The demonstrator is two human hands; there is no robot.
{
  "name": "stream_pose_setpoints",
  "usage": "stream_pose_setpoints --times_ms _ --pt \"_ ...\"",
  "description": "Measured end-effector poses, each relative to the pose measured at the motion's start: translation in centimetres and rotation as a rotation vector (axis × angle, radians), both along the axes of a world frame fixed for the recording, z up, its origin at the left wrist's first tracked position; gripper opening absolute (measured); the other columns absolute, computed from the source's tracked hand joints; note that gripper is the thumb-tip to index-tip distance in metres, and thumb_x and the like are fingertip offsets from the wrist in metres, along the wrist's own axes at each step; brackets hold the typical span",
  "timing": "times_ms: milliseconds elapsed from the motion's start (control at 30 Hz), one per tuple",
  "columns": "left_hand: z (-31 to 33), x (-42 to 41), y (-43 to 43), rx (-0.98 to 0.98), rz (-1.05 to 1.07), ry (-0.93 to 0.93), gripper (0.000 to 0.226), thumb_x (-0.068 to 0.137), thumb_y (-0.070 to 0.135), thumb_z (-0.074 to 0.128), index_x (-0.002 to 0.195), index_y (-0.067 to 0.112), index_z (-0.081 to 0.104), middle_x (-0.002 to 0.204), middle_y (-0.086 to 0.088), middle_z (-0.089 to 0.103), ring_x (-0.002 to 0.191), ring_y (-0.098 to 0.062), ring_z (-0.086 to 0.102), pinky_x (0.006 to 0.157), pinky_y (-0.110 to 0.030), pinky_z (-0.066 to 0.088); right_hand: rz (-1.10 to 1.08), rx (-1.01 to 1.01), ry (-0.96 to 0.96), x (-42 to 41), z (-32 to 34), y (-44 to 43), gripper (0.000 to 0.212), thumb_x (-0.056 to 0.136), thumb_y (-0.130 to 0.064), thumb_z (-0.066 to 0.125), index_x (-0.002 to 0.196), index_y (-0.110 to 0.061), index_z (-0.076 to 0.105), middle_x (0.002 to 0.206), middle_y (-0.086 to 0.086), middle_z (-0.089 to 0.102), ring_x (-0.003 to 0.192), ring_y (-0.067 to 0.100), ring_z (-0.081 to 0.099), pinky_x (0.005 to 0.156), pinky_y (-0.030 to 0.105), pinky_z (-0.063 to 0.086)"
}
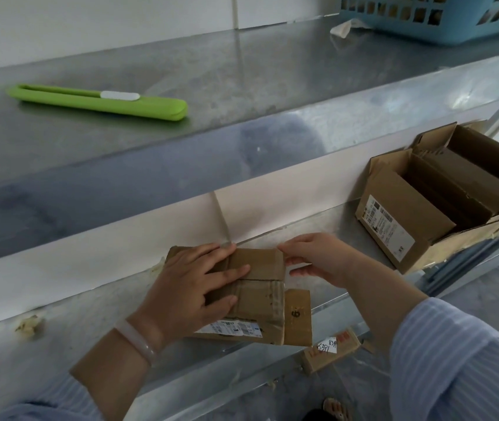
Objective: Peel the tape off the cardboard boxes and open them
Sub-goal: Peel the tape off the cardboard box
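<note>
I'm looking at a steel worktop (75, 329) under a white tiled wall. The sealed cardboard box (260, 287) sits at lower centre of the frame, with its top seam running left to right. My left hand (190, 287) lies flat on the lid with straight fingers, pinning it. My right hand (321, 256) is at the box's right edge with bent fingers, so it is nearer the seam's end; I cannot tell whether it has tape pinched. At the right, an open carton (394, 217) holds what looks like cardboard pieces (460, 183). A green cutter (99, 101) lies at upper left and a blue basket (424, 22) at upper right.
</note>
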State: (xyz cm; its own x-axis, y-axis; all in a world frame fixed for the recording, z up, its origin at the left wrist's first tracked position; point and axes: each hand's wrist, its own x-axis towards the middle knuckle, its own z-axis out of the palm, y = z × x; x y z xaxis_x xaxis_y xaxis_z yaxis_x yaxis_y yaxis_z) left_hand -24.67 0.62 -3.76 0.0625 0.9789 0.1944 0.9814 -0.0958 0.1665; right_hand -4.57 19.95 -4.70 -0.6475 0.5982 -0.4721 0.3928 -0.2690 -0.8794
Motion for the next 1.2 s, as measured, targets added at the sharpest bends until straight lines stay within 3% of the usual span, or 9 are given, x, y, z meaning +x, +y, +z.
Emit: stream_pose_setpoints --times_ms 133,333,433,600,700,800,900,1000,1200 --pt "0.1 -0.1 0.2 -0.009 0.001 0.007 0.046 0.09 0.056 0.042 0.134 0.045 0.05 0.15 0.009 0.04 0.136 -0.018 0.036 0.105 -0.043 0.035 0.051 0.025 0.076 0.1 0.5 -0.3 0.012 0.089 -0.017 0.069 0.097 -0.018 0.078 0.103 0.006 0.074 0.102 0.021 0.068 0.091 0.036 0.056" --pt "-0.2 0.6 0.8 -0.038 0.136 -0.001 0.05 0.09 0.062 0.036 0.136 0.046 0.048 0.149 0.011 0.04 0.136 -0.019 0.037 0.106 -0.049 0.036 -0.109 0.342 0.053 -0.6 0.4 -1.4 0.013 0.084 -0.022 0.075 0.093 -0.031 0.076 0.092 -0.008 0.076 0.092 0.01 0.07 0.094 0.036 0.055" --pt "-0.2 0.9 1.5 -0.034 0.279 -0.013 0.054 0.088 0.064 0.031 0.135 0.046 0.048 0.15 0.009 0.039 0.135 -0.021 0.037 0.108 -0.047 0.035 -0.176 0.329 0.059 0.2 0.1 -3.2 0.021 0.091 -0.027 0.067 0.111 -0.028 0.072 0.097 -0.011 0.075 0.092 0.007 0.07 0.091 0.038 0.056" --pt "-0.3 1.4 2.3 -0.046 0.416 -0.007 0.061 0.084 0.067 0.021 0.137 0.048 0.043 0.153 0.01 0.033 0.139 -0.019 0.03 0.113 -0.043 0.029 -0.192 0.309 0.008 2.0 -0.9 -7.1 0.017 0.09 -0.024 0.068 0.106 -0.028 0.074 0.089 -0.012 0.076 0.085 0.006 0.071 0.088 0.034 0.057" --pt "-0.2 1.8 2.5 -0.045 0.445 0.003 0.064 0.082 0.068 0.018 0.137 0.048 0.043 0.153 0.009 0.033 0.139 -0.019 0.029 0.113 -0.042 0.028 -0.321 0.317 -0.004 2.0 -1.0 -8.2 0.017 0.086 -0.022 0.074 0.102 -0.027 0.075 0.081 -0.01 0.075 0.069 -0.002 0.067 0.07 0.017 0.056" --pt "-0.2 2.0 2.5 -0.038 0.459 0.016 0.064 0.082 0.068 0.017 0.137 0.047 0.044 0.153 0.008 0.034 0.14 -0.02 0.029 0.114 -0.042 0.026 -0.389 0.368 -0.055 1.4 -1.0 -8.4 0.006 0.085 -0.025 0.075 0.089 -0.029 0.075 0.073 -0.008 0.071 0.046 -0.006 0.053 0.047 0.011 0.04" --pt "-0.3 1.8 2.6 -0.041 0.465 0.017 0.064 0.082 0.068 0.017 0.137 0.048 0.044 0.153 0.008 0.034 0.14 -0.02 0.029 0.114 -0.041 0.026 -0.392 0.398 -0.11 0.7 -1.1 -8.3 0.006 0.083 -0.029 0.076 0.081 -0.025 0.072 0.069 -0.009 0.068 0.053 -0.002 0.054 0.054 0.018 0.045" --pt "-0.3 1.6 2.6 -0.044 0.465 0.032 0.063 0.083 0.068 0.018 0.137 0.048 0.043 0.153 0.008 0.034 0.139 -0.021 0.03 0.113 -0.042 0.027 -0.37 0.396 -0.136 0.0 -1.5 -8.8 0.014 0.08 -0.034 0.079 0.084 -0.025 0.069 0.074 -0.011 0.068 0.068 0.003 0.06 0.061 0.019 0.048" --pt "-0.3 1.4 2.6 -0.056 0.444 0.05 0.063 0.084 0.068 0.015 0.138 0.049 0.041 0.154 0.008 0.032 0.14 -0.021 0.029 0.113 -0.042 0.026 -0.334 0.513 -0.163 -0.1 -1.7 -8.0 0.017 0.081 -0.031 0.077 0.091 -0.024 0.065 0.081 -0.009 0.066 0.076 0.008 0.062 0.072 0.03 0.056"
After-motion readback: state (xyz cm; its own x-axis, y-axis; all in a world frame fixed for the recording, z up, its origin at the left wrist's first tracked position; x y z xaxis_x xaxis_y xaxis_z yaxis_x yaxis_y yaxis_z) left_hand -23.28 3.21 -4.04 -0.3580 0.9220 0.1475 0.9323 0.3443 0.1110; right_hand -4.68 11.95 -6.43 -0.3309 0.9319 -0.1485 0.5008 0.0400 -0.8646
